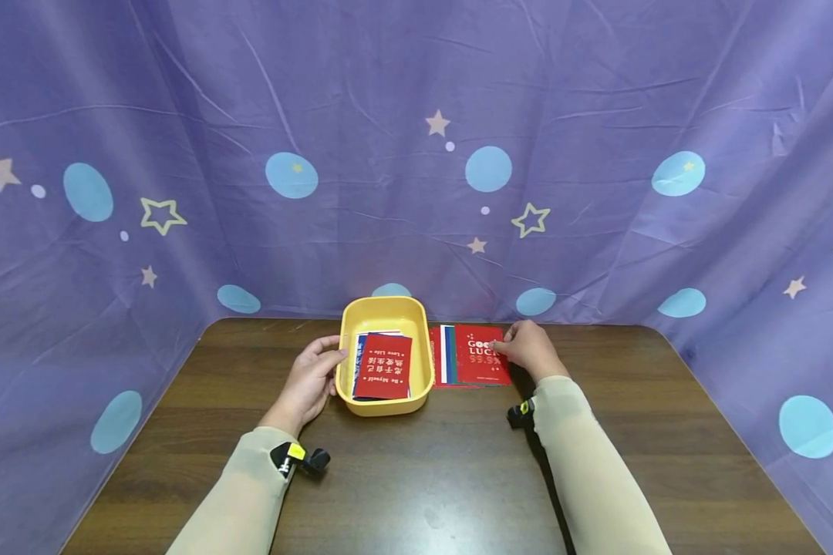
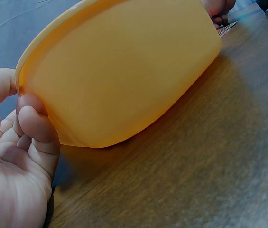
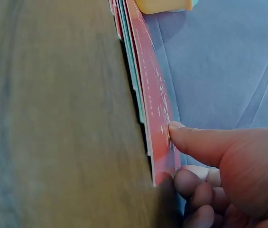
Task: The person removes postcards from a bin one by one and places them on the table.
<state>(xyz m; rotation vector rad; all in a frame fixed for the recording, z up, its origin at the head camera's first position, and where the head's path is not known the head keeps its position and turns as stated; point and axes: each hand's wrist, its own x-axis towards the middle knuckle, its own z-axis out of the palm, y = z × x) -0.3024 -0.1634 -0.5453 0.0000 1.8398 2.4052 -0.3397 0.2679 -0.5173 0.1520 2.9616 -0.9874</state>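
Observation:
A yellow plastic tub (image 1: 386,408) stands on the table, with several cards inside. The topmost is a red card (image 1: 386,370) with white lettering. My left hand (image 1: 310,385) grips the tub's left side, the thumb over the rim; the left wrist view shows fingers curled against the outer wall. Right of the tub lies an overlapping row of cards, with white, blue and green edges (image 1: 448,354) showing. At its right end, my right hand (image 1: 533,353) pinches a red "GOOD LUCK" card (image 1: 473,368) by its right edge, thumb on the printed face (image 3: 152,109), fingers at the edge.
The brown wooden table (image 1: 430,478) reaches back to a purple curtain (image 1: 403,216) patterned with stars and blue dots. The tub and the card row sit close to that curtain. Black straps with yellow parts circle both wrists.

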